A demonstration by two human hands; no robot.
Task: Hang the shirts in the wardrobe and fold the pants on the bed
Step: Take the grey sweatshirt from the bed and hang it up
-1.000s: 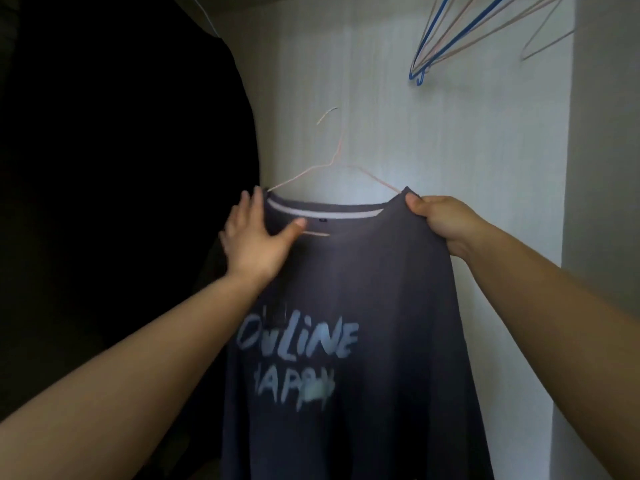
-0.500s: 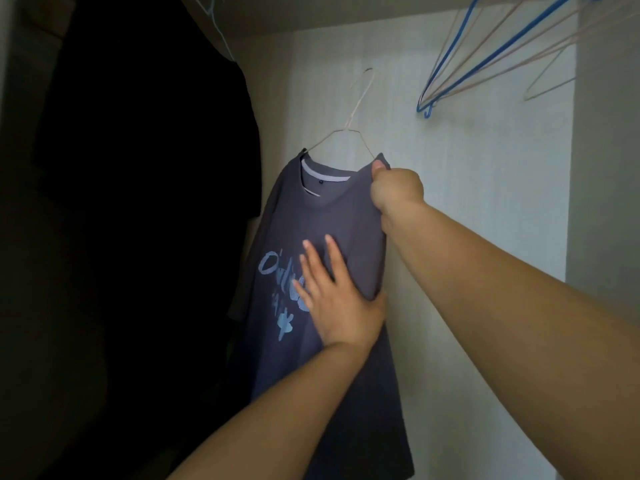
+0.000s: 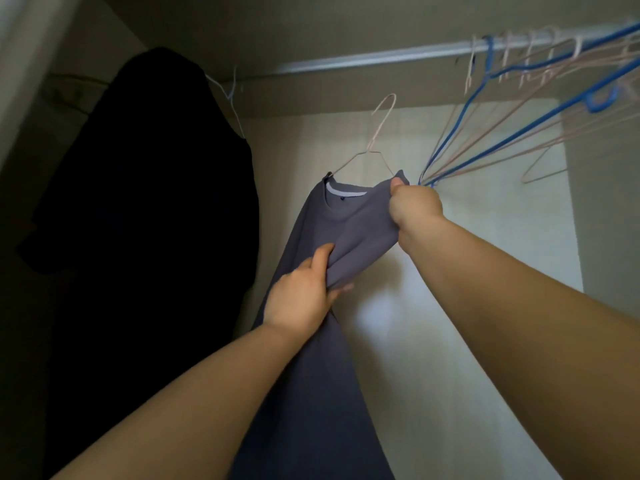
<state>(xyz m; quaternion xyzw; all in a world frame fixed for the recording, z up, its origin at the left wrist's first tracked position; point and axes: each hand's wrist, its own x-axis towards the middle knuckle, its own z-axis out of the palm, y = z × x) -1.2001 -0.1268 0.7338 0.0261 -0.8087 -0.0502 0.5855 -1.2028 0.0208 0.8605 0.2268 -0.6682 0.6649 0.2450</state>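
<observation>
Dark garment (image 3: 145, 188): far left, hung on a white hanger; just beside the shirt's left edge and filling that end of the wardrobe.
Left hand (image 3: 304, 296): low on the shirt's front; grip clenched on a bunched fold of chest fabric, thumb in front, fingers behind.
Grey shirt (image 3: 349, 220): held up inside the wardrobe on its hanger, between the dark garment and the empty hangers; long axis runs from the collar down and out at the frame's foot; not yet hung.
Pink wire hanger (image 3: 375, 147): threaded through the collar; hook tilted right, above the right-hand grip and short of the rail, touching nothing.
Right hand (image 3: 415, 209): grip closed round the shirt's right shoulder, probably with the hanger's arm inside; the nearer hand to the hook, so the lift is likely its job.
Rail (image 3: 363, 58): pale bar across the top, above the hook; a bare stretch lies there.
Empty hangers (image 3: 512, 116): blue and pink wire, bunched on the rail at right, lower ends slanting toward the right hand; a snag risk.
Back wall (image 3: 485, 254): pale, dimly lit; close quarters.
</observation>
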